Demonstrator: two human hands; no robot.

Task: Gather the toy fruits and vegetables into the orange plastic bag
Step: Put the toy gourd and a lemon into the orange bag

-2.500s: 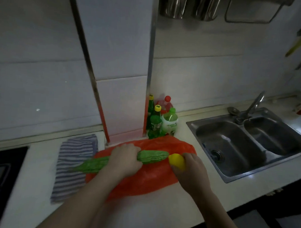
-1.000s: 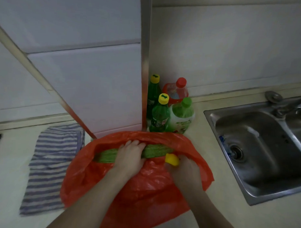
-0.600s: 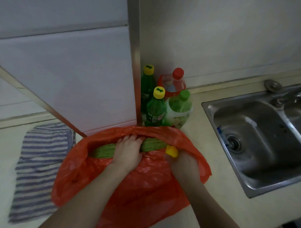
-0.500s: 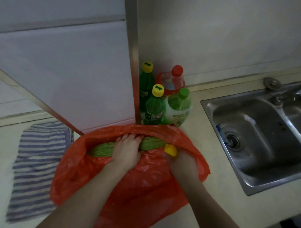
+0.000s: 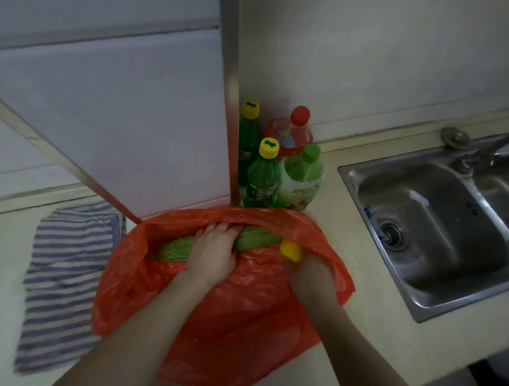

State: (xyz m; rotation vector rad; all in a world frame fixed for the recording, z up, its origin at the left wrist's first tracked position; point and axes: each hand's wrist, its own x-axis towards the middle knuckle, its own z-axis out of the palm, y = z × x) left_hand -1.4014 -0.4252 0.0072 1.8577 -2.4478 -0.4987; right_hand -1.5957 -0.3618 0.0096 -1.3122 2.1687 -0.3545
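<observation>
Gripping: green gourd (image 5: 254, 239) is clasped by L hand (image 5: 213, 253) fingers inside orange bag (image 5: 237, 307); yellow fruit (image 5: 290, 250) is enclosed by R hand (image 5: 311, 277).

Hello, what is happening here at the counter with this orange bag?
A person is packing toy vegetables into an orange plastic bag lying on the kitchen counter. The left hand grips a long green bumpy toy gourd inside the bag's open mouth. The right hand holds a small yellow toy at the bag's right edge. A striped cloth lies to the left, bottles stand behind, and a sink is to the right.
</observation>
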